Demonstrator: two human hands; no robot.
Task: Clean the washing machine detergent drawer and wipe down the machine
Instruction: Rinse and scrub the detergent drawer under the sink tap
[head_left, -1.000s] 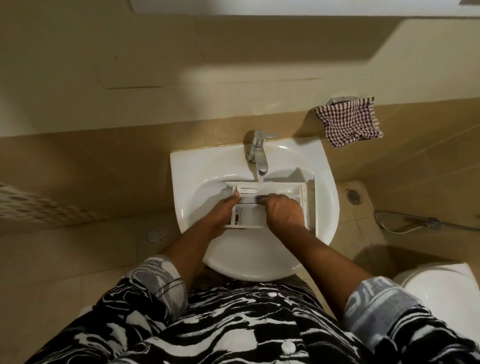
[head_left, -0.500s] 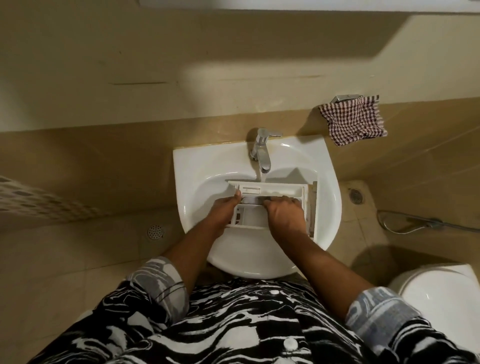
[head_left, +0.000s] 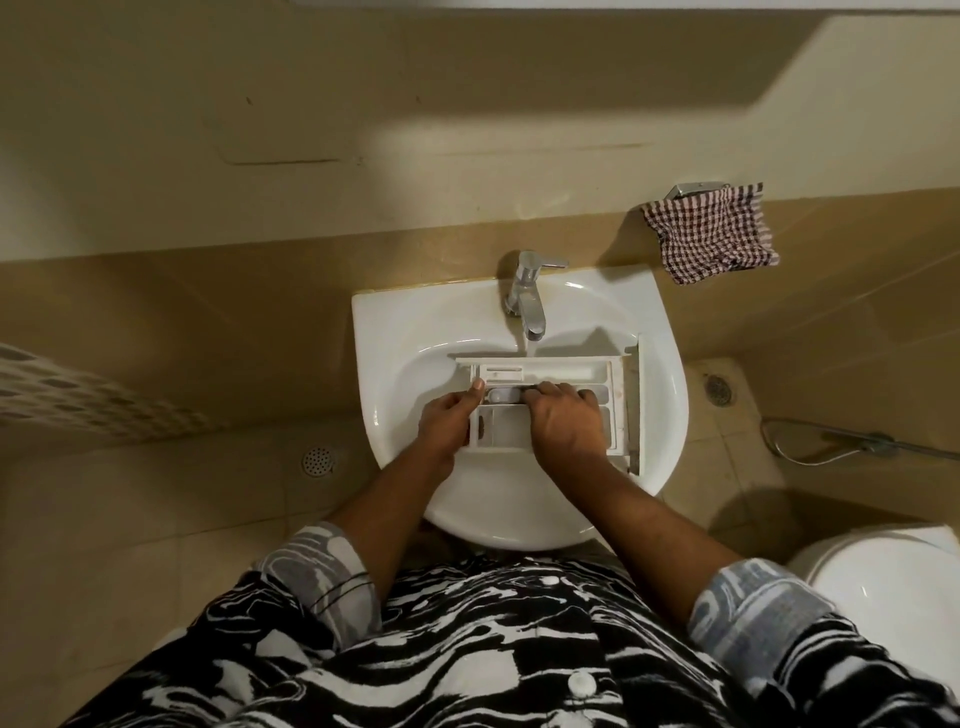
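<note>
The white detergent drawer lies across the bowl of the white sink, just below the chrome tap. A thin stream of water falls from the spout onto its far edge. My left hand grips the drawer's left end, thumb on the rim. My right hand is curled over the middle compartments, fingertips pressed into a slot beside a small pale insert. Whether the right hand holds a tool is hidden by its fingers.
A red checked cloth hangs from a wall holder at the right. A toilet stands at the lower right, with a spray hose along the wall. Floor drains sit on either side of the sink.
Both hands stay on the drawer in the sink. The right hand's fingers have shifted slightly along the middle slot, and the view has drifted a little.
</note>
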